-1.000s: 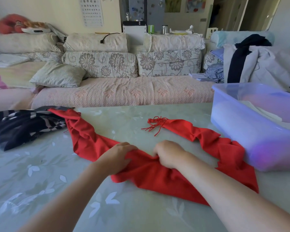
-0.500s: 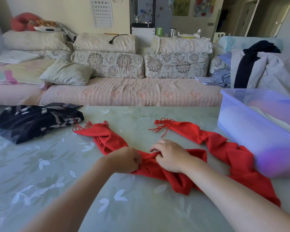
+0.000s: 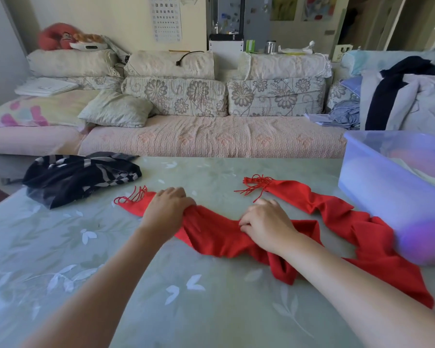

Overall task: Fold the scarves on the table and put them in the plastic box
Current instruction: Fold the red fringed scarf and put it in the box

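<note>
Illumination is soft, diffuse daylight at moderate brightness; shadows are faint. The table (image 3: 211, 310) carries a bluish sheen at its near left area. The plastic box (image 3: 377, 197) wall glows violet, with a washed-out patch at its near corner. The red scarf (image 3: 219, 237) is oversaturated and slightly smeared along its near edge. Wide-angle distortion curves lines at the frame edges.

left hand (image 3: 167, 212) curled, right hand (image 3: 264, 226) curled (both gripping red scarf (image 3: 217, 238))

Bare table (image 3: 126, 247) front-left & w/ open gap far-centre. Black-white scarf (image 3: 81, 177) blocks far-left, plastic box (image 3: 377, 197) walls off right. Red scarf (image 3: 337, 214) sprawls across mid-table.
</note>
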Tool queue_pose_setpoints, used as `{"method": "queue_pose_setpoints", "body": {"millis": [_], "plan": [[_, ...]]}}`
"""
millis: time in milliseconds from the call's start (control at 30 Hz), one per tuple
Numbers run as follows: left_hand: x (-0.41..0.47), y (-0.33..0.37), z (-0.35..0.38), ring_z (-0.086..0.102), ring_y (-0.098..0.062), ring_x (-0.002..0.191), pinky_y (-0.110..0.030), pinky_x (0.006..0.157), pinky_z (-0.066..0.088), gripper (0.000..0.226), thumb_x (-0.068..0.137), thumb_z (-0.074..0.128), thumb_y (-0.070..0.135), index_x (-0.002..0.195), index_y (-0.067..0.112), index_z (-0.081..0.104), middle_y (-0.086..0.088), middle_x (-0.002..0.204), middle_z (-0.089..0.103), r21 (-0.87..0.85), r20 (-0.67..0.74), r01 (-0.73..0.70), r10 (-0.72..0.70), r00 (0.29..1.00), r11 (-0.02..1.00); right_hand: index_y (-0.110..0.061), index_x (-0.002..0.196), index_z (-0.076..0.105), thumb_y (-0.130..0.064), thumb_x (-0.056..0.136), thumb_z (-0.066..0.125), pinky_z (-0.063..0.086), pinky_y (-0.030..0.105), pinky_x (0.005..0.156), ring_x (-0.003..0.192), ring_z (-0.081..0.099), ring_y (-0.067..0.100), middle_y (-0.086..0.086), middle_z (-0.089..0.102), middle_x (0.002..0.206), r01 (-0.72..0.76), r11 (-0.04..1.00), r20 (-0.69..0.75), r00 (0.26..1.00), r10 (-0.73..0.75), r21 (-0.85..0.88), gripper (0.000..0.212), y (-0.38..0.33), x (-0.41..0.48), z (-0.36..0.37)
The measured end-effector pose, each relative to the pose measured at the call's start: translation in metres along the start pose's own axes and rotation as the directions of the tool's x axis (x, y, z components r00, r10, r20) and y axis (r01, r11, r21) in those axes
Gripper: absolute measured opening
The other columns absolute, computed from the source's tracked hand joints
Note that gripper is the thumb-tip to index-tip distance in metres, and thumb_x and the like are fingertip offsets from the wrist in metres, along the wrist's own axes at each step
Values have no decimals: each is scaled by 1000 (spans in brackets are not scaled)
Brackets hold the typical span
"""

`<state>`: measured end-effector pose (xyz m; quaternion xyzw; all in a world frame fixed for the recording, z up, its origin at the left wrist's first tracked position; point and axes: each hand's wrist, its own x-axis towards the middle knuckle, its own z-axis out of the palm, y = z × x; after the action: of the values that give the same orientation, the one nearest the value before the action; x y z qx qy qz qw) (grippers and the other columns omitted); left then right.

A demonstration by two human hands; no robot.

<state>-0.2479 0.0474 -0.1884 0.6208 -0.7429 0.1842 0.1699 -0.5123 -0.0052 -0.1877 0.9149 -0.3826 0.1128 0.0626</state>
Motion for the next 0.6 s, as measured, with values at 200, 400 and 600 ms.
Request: {"method": "queue_pose_setpoints", "body": {"millis": [200, 400, 600], "plan": [[-22, -33, -46, 54, -26, 87, -38, 76, 40, 16, 65, 60, 22, 75, 28, 72, 4, 86, 55, 22, -91, 213, -210, 974, 977, -18, 102, 67, -17, 94, 58, 48, 40, 76, 91, 65, 31, 5, 73, 93, -131, 938, -188, 962, 199, 321, 12, 3, 2, -9], [-47, -35, -84, 66, -11, 86, -25, 86, 50, 16, 72, 67, 34, 81, 25, 77, 8, 91, 74, 232, 816, 404, -403, 415, 885, -30, 81, 70, -22, 82, 63, 49, 30, 80, 83, 61, 11, -7, 70, 85, -173, 874, 441, 896, -51, 454, 10, -23, -11, -34], [-58, -29, -70, 65, -21, 91, -31, 80, 52, 25, 88, 50, 28, 88, 18, 73, 2, 91, 69, 116, 589, 273, -288, 755, 955, -30, 85, 77, -40, 92, 58, 50, 23, 78, 79, 64, -2, -13, 73, 86, -156, 899, 441, 897, -45, 410, 22, -42, -9, -23]]}}
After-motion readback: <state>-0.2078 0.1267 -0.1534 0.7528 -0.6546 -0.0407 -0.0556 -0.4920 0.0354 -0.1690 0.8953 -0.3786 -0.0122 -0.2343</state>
